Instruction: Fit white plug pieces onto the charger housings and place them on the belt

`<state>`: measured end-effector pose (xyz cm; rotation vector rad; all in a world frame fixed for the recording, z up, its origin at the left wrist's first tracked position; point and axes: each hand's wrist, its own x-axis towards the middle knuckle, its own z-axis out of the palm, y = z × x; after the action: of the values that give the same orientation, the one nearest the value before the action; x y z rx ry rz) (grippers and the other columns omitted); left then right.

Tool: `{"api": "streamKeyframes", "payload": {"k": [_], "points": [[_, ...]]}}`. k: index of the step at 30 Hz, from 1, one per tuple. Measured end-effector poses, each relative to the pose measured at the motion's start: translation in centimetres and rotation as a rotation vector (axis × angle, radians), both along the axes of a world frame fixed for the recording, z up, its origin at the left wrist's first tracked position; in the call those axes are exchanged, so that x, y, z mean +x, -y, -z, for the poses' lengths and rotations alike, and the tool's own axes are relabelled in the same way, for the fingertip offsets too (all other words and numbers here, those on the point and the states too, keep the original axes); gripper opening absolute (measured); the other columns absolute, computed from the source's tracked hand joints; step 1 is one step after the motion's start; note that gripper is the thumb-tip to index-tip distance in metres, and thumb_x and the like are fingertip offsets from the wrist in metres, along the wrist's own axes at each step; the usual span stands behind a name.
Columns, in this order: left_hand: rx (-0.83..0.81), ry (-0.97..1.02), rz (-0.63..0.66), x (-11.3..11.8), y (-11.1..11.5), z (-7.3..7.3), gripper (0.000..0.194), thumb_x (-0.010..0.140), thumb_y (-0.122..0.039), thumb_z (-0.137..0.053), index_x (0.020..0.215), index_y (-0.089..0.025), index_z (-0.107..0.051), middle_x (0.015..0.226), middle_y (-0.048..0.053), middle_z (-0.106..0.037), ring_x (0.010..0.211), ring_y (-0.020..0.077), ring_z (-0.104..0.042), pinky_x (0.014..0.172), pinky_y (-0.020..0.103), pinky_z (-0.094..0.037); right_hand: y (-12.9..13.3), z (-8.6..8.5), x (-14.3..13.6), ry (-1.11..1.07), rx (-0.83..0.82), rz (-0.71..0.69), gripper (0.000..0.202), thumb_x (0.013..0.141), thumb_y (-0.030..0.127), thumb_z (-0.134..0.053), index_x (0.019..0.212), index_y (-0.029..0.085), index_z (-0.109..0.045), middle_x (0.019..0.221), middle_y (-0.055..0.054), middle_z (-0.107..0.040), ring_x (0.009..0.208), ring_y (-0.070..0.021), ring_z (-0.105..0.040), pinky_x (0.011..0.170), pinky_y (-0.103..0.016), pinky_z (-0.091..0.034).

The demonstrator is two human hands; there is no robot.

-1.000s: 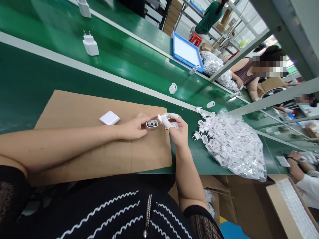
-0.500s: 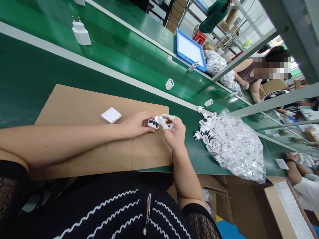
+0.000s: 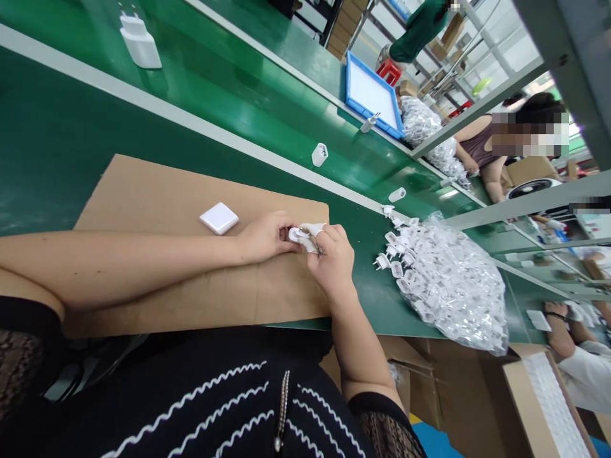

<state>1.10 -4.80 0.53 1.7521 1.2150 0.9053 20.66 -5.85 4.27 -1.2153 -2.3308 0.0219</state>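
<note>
My left hand (image 3: pixel 267 238) is closed around a white charger housing, most of it hidden by the fingers. My right hand (image 3: pixel 334 257), with white covers on its thumb and finger, pinches a white plug cap (image 3: pixel 298 235) against the open end of that housing. I cannot tell whether the cap is fully seated. Both hands are above a brown cardboard sheet (image 3: pixel 157 203). To the left of them a white square charger block (image 3: pixel 219 218) lies on the cardboard. Right of my hands, plug caps with two pins spill from a clear plastic bag (image 3: pixel 453 286).
Along the green conveyor belt (image 3: pixel 229 95) beyond a pale rail stand a charger with pins (image 3: pixel 140 43), an open housing (image 3: pixel 319 154) and other white pieces. A blue tray (image 3: pixel 375 95) lies on the far side. Co-workers sit across and to the right. An open carton (image 3: pixel 548 401) stands lower right.
My right hand has brought the plug cap left onto the housing, whose dark open end was showing before and is now covered. Pieces on the belt have shifted slightly leftward in view.
</note>
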Motion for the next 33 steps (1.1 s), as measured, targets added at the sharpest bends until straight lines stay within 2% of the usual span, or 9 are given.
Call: {"api": "streamKeyframes", "payload": {"k": [7, 12, 17, 21, 25, 27, 29, 31, 33], "points": [[-0.011, -0.045, -0.001, 0.1, -0.1, -0.1, 0.036, 0.078, -0.052, -0.081, 0.081, -0.019, -0.066, 0.082, 0.001, -0.063, 0.076, 0.0186, -0.059, 0.065, 0.031, -0.040, -0.5, -0.3, 0.3, -0.117, -0.048, -0.009, 0.029, 0.089, 0.014, -0.054, 0.109, 0.024, -0.072, 0.091, -0.005, -0.071, 0.085, -0.0230, -0.058, 0.076, -0.035, -0.049], [-0.024, -0.028, 0.006, 0.1, -0.1, -0.1, 0.037, 0.077, -0.052, -0.081, 0.081, -0.019, -0.065, 0.083, 0.001, -0.062, 0.077, 0.0190, -0.059, 0.066, 0.031, -0.041, -0.3, -0.1, 0.0, 0.002, -0.009, -0.002, 0.029, 0.084, 0.011, -0.055, 0.102, 0.024, -0.072, 0.087, -0.005, -0.070, 0.086, -0.0243, -0.056, 0.065, -0.033, -0.043], [0.003, -0.041, 0.006, 0.0, 0.0, 0.0, 0.035, 0.079, -0.051, -0.081, 0.082, -0.019, -0.066, 0.084, 0.002, -0.064, 0.078, 0.0191, -0.060, 0.066, 0.030, -0.042, 0.0, -0.8, -0.2, 0.129, -0.026, -0.006, 0.032, 0.082, 0.007, -0.056, 0.103, 0.026, -0.071, 0.090, -0.007, -0.070, 0.091, -0.0259, -0.055, 0.061, -0.033, -0.040], [0.144, -0.114, 0.057, 0.0, 0.5, 0.4, 0.033, 0.092, -0.051, -0.070, 0.102, -0.019, -0.068, 0.094, 0.005, -0.068, 0.085, 0.0216, -0.063, 0.071, 0.031, -0.046, 0.0, -1.8, -0.6, 0.183, -0.023, -0.022, 0.029, 0.082, 0.005, -0.057, 0.098, 0.025, -0.070, 0.088, -0.006, -0.069, 0.089, -0.0253, -0.055, 0.059, -0.033, -0.039], [0.303, -0.391, 0.083, 0.0, 0.9, 0.7, 0.042, 0.104, -0.053, -0.051, 0.114, -0.015, -0.065, 0.105, 0.014, -0.070, 0.095, 0.0278, -0.065, 0.072, 0.035, -0.047, 0.0, -2.1, -1.2, 0.195, -0.058, 0.000, 0.023, 0.082, 0.006, -0.058, 0.089, 0.025, -0.069, 0.085, -0.008, -0.070, 0.087, -0.0251, -0.056, 0.056, -0.032, -0.037], [0.307, -0.482, 0.064, 0.0, 0.9, 0.5, 0.046, 0.104, -0.055, -0.050, 0.117, -0.013, -0.065, 0.105, 0.017, -0.069, 0.096, 0.0299, -0.066, 0.070, 0.035, -0.047, -0.2, -1.7, -1.3, 0.118, -0.126, 0.035, 0.020, 0.079, 0.008, -0.060, 0.086, 0.024, -0.070, 0.087, -0.008, -0.070, 0.088, -0.0252, -0.058, 0.058, -0.032, -0.040], [0.247, -0.478, 0.070, 0.0, 0.8, 0.1, 0.043, 0.103, -0.054, -0.053, 0.113, -0.014, -0.066, 0.105, 0.015, -0.069, 0.093, 0.0290, -0.066, 0.068, 0.034, -0.046, -0.7, -1.0, -1.0, -0.074, -0.254, 0.051, 0.017, 0.077, 0.013, -0.064, 0.089, 0.023, -0.072, 0.088, -0.007, -0.071, 0.086, -0.0240, -0.060, 0.063, -0.033, -0.046], [0.140, -0.403, 0.101, 0.0, 0.4, -0.8, 0.037, 0.099, -0.053, -0.060, 0.102, -0.017, -0.068, 0.101, 0.011, -0.069, 0.089, 0.0266, -0.066, 0.068, 0.033, -0.045, -1.4, -0.1, -0.5, -0.389, -0.444, 0.075, 0.021, 0.077, 0.024, -0.070, 0.098, 0.023, -0.074, 0.089, -0.005, -0.072, 0.081, -0.0217, -0.063, 0.067, -0.034, -0.051], [0.056, -0.302, 0.097, -0.4, -0.3, -2.1, 0.035, 0.092, -0.053, -0.067, 0.090, -0.019, -0.068, 0.091, 0.007, -0.069, 0.082, 0.0241, -0.065, 0.067, 0.032, -0.043, -2.5, 0.6, 0.2, -0.749, -0.623, 0.123, 0.036, 0.076, 0.038, -0.075, 0.109, 0.023, -0.073, 0.097, -0.006, -0.074, 0.081, -0.0203, -0.065, 0.068, -0.034, -0.054]]}}
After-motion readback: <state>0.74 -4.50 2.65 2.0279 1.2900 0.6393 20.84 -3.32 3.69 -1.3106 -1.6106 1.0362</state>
